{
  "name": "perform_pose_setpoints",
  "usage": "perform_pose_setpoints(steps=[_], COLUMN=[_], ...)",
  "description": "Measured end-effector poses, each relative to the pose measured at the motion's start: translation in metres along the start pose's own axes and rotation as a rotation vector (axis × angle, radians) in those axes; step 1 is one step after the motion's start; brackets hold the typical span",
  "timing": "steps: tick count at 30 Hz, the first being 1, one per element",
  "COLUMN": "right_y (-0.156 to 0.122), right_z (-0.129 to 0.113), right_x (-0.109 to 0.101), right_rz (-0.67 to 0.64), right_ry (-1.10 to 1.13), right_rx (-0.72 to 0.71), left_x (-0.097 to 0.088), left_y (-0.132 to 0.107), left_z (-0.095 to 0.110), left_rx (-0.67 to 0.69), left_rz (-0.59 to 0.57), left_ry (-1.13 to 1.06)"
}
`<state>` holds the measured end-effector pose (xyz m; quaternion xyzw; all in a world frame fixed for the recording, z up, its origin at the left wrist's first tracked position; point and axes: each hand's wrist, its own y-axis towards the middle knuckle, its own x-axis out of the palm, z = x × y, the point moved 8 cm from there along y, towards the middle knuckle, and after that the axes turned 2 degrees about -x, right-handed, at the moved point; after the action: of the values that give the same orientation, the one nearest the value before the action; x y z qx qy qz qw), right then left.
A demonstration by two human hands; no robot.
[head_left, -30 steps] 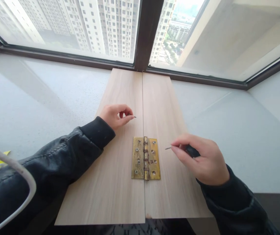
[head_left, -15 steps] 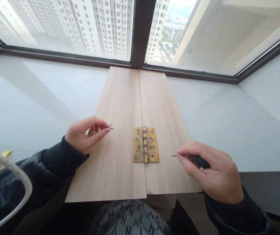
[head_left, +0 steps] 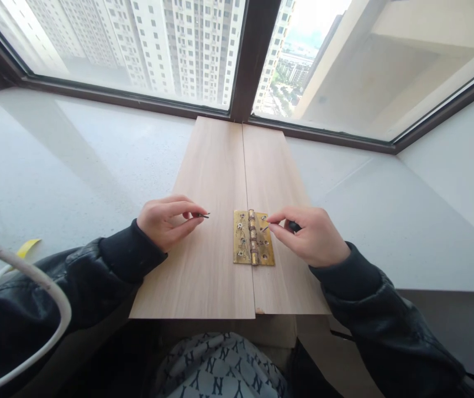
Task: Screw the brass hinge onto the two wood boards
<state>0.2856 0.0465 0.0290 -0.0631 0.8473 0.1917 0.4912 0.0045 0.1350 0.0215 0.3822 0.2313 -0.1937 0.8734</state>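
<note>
Two light wooden boards (head_left: pixel 216 166) lie side by side on a grey-white sill, joined by a brass hinge (head_left: pixel 252 245) with screws in its leaves. My left hand (head_left: pixel 170 220) rests on the left board, its fingers pinched on a small dark screw (head_left: pixel 203 215) that points toward the hinge. My right hand (head_left: pixel 309 235) is closed round a thin screwdriver (head_left: pixel 291 225) with a dark handle, and the metal tip touches the right hinge leaf near its top.
The sill (head_left: pixel 75 166) runs left and right under a dark-framed window (head_left: pixel 253 61). A white cable (head_left: pixel 21 276) and a yellow scrap (head_left: pixel 27 247) lie at the left. A patterned cloth (head_left: pixel 220 365) shows below the boards' near edge.
My right hand moved left with the screwdriver until its tip reached the right hinge leaf. My left hand shifted right toward the hinge, still pinching the screw. The view tilted slightly.
</note>
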Motion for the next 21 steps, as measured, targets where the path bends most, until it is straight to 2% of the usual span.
perform_pose_setpoints(steps=[5, 16, 21], right_y=[0.002, 0.000, 0.005], right_z=[0.005, -0.006, -0.007], right_x=[0.010, 0.007, 0.002], right_rz=[-0.025, -0.044, -0.088], right_ry=[-0.007, 0.024, 0.072], right_rx=[-0.031, -0.171, -0.166], left_x=[0.001, 0.000, -0.001], left_y=[0.001, 0.001, 0.000], left_z=[-0.002, 0.002, 0.003], left_rx=[-0.036, -0.068, -0.081], left_rz=[-0.023, -0.032, -0.034], left_ry=[-0.004, -0.013, -0.012])
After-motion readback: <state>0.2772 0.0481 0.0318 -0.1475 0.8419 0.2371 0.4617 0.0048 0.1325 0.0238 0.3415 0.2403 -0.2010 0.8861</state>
